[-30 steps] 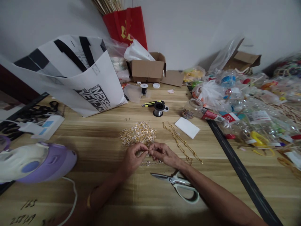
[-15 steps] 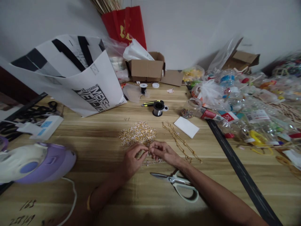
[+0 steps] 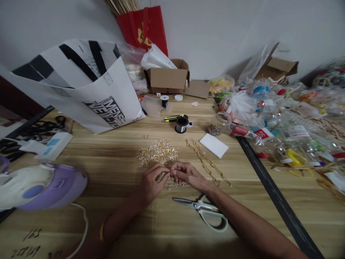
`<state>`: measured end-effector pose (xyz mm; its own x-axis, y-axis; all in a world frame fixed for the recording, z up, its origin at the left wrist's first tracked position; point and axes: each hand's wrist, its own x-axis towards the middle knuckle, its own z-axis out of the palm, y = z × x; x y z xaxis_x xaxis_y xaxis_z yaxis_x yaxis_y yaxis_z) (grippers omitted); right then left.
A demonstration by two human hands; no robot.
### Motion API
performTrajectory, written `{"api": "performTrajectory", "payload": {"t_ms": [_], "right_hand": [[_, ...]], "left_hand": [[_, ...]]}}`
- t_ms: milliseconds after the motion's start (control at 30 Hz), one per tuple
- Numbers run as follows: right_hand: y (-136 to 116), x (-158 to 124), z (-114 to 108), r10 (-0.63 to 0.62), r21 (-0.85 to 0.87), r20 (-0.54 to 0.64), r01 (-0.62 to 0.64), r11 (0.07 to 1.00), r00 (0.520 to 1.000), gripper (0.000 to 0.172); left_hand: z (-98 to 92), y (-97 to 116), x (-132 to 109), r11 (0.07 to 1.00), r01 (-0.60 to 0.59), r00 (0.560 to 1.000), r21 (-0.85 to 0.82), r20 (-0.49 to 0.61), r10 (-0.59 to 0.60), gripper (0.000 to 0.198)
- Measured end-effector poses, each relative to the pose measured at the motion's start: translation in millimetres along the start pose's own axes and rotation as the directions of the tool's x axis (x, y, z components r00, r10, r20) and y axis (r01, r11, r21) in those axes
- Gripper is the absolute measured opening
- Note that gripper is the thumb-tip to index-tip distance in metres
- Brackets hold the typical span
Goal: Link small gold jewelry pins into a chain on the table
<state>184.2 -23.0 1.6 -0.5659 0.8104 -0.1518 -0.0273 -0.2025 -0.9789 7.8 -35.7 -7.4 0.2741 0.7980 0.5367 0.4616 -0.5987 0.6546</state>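
Fingertips of my left hand [image 3: 153, 182] and my right hand [image 3: 187, 175] nearly meet, each pinched closed; whatever lies between them is too small to make out. Just beyond is a pile of gold and clear beads [image 3: 157, 151]. A beaded chain [image 3: 175, 186] lies beneath and beside my hands. To the right, gold chains [image 3: 206, 163] lie on the wooden table [image 3: 129, 233]. Scissors with pale green handles [image 3: 198, 205] rest below my right hand, blades pointing left. A folded white paper [image 3: 214, 145] is beyond the chains.
A wire spool [image 3: 181, 124] and a yellow-black cutter [image 3: 172, 118] lie farther back. A white bag [image 3: 107, 100] and a purple-white appliance [image 3: 54, 187] stand left. Plastic bottles [image 3: 293, 133] crowd the right. An open cardboard box [image 3: 168, 80] stands behind.
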Motion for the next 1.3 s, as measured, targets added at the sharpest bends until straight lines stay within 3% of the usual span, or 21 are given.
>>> {"api": "performTrajectory", "payload": {"t_ms": [133,267,567,767,1000,1300], "right_hand": [[0.6,0.5,-0.1,-0.006,-0.002,0.001,0.006,1.000,1.000,0.037],[0.0,0.1,-0.7,-0.020,-0.019,-0.002,0.020,1.000,1.000,0.036],[-1.4,-1.2,-0.7,-0.022,-0.041,-0.036,0.021,0.999,0.999,0.035],[-2.1,0.3,0.3,-0.008,-0.045,-0.056,0.005,0.999,0.998,0.036],[-3.5,0.7,1.7,-0.004,-0.060,-0.080,-0.001,0.998,0.997,0.037],[1.4,1.8,3.6,-0.023,-0.070,-0.093,0.017,0.997,0.995,0.034]], "left_hand": [[0.7,-0.3,0.5,1.000,0.022,1.000,-0.013,0.017,-0.022,0.010],[0.6,1.4,2.9,0.990,0.119,0.993,-0.068,0.031,-0.118,0.009],[-0.1,1.1,5.5,0.930,0.335,0.933,-0.150,0.192,-0.304,0.007],[-1.8,1.7,5.8,0.905,0.383,0.919,-0.184,0.173,-0.354,0.009],[-3.0,5.3,8.4,0.917,0.296,0.955,-0.268,0.071,-0.288,0.010],[-0.9,5.5,6.4,0.995,0.013,0.998,-0.102,-0.056,-0.019,0.011]]}}
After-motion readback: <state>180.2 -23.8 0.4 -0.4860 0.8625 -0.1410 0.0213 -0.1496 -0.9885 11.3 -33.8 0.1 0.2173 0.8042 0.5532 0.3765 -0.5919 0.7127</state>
